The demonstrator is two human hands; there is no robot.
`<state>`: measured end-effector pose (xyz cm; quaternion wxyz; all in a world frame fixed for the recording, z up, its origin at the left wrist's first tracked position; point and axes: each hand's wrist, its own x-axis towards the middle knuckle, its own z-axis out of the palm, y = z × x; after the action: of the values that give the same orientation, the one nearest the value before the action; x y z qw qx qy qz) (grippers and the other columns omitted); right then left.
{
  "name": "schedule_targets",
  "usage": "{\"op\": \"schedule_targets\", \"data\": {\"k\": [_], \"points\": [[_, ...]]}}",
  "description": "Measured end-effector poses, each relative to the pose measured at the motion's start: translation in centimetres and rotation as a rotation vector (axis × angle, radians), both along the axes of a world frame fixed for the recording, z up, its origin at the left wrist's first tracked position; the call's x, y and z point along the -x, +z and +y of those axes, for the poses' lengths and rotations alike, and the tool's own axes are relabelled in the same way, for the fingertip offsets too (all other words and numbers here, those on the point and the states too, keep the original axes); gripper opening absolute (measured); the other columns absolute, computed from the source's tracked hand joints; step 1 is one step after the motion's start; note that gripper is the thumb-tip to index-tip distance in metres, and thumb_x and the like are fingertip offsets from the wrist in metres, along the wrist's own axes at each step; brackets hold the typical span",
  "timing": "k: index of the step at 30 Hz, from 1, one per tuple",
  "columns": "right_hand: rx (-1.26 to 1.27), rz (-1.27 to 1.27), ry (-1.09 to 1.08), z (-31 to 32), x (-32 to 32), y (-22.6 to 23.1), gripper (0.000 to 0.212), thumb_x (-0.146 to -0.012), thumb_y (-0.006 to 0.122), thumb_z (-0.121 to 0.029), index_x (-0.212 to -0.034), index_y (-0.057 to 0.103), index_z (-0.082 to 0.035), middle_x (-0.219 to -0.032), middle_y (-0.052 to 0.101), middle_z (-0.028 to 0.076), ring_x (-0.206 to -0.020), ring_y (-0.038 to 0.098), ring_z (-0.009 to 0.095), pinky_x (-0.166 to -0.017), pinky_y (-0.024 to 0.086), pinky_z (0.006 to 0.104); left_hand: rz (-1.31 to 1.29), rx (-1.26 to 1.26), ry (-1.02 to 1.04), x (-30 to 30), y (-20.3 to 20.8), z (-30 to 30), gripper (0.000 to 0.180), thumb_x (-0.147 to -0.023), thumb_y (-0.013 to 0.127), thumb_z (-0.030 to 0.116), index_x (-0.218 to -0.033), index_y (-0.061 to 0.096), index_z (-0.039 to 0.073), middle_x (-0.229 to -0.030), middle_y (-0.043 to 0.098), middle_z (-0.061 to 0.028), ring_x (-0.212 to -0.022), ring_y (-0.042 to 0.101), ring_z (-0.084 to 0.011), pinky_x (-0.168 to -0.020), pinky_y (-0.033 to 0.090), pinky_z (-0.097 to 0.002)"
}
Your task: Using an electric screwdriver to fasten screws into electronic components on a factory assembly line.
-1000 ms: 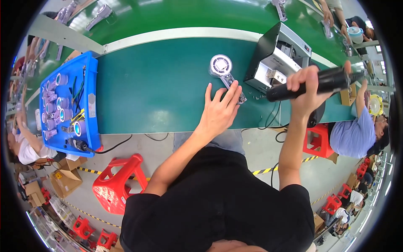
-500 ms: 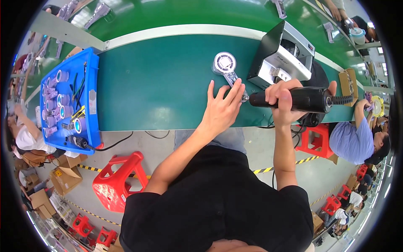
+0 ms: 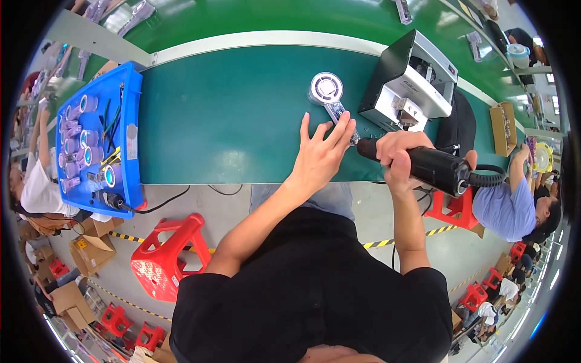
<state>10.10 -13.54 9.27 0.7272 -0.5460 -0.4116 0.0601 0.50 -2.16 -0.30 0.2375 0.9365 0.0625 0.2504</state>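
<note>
A pale handheld fan point(image 3: 327, 88) lies on the green bench, its round slotted head pointing away from me and the inside of its handle point(image 3: 334, 110) exposed. My left hand point(image 3: 319, 148) holds the handle by its near half; the outer fingers are spread over the bench and the thumb is hidden. My right hand point(image 3: 402, 158) is closed round a black electric screwdriver point(image 3: 437, 169), tilted with its cabled rear end toward the lower right. The screwdriver's front end points at the handle's near end, beside my left fingertips. Whether its bit touches a screw is too small to tell.
A black and silver machine point(image 3: 411, 88) stands right of the fan, with tiny screws near it. A blue tray point(image 3: 132, 145) of lavender fan parts and wires is at the left. A cardboard box point(image 3: 502, 130) is far right. Red stools point(image 3: 166, 257) stand below the bench.
The screwdriver's rear end has swung down toward me, so the tool is more tilted. My right hand has turned with it. My left hand and the fan are nearly still.
</note>
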Motion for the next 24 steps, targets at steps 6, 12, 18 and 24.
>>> {"op": "schedule_targets", "data": {"k": [6, 12, 18, 24], "points": [[0.012, -0.035, 0.036, -0.7, 0.0, -0.9, 0.024, -0.092, 0.069, -0.018, -0.088, 0.05, -0.002, -0.064, 0.054, 0.006, -0.055, 0.052, 0.016, -0.058, 0.048, 0.0319, 0.032, 0.035, -0.019, -0.1, 1.0, -0.1, 0.059, -0.08, 0.074, 0.018, -0.136, 0.057, 0.008, -0.147, 0.05, -0.0069, -0.111, 0.057, -0.0265, -0.109, 0.03, -0.066], [-0.224, 0.115, 0.001, -2.7, -0.8, 1.0, 0.029, -0.087, 0.076, -0.021, -0.087, 0.055, -0.002, -0.071, 0.059, 0.007, -0.061, 0.059, 0.018, -0.06, 0.05, 0.0306, 0.126, -0.155, -0.017, -3.1, 1.5, 3.1, 0.05, -0.081, 0.071, 0.013, -0.127, 0.057, -0.002, -0.14, 0.051, -0.0199, -0.123, 0.052, -0.0387, -0.111, 0.035, -0.0603], [-0.228, 0.149, -0.105, -6.4, -2.3, 0.6, 0.03, -0.086, 0.077, -0.019, -0.086, 0.054, -0.001, -0.072, 0.058, 0.007, -0.06, 0.058, 0.017, -0.061, 0.052, 0.0332, -0.029, -0.105, -0.062, -16.1, 2.2, 20.5, 0.039, -0.079, 0.071, 0.004, -0.116, 0.06, 0.0, -0.137, 0.057, -0.0182, -0.117, 0.057, -0.0405, -0.1, 0.046, -0.0452], [-0.147, 0.164, -0.336, -9.1, -2.5, -0.6, 0.047, -0.087, 0.078, -0.041, -0.085, 0.049, -0.004, -0.065, 0.051, 0.004, -0.051, 0.051, 0.013, -0.05, 0.046, 0.0287, 0.01, -0.554, -0.078, -26.7, 4.1, 14.9, 0.086, -0.08, 0.077, 0.041, -0.154, 0.034, 0.035, -0.158, 0.036, -0.01, -0.143, 0.03, -0.045, -0.113, 0.026, -0.0678]]}}
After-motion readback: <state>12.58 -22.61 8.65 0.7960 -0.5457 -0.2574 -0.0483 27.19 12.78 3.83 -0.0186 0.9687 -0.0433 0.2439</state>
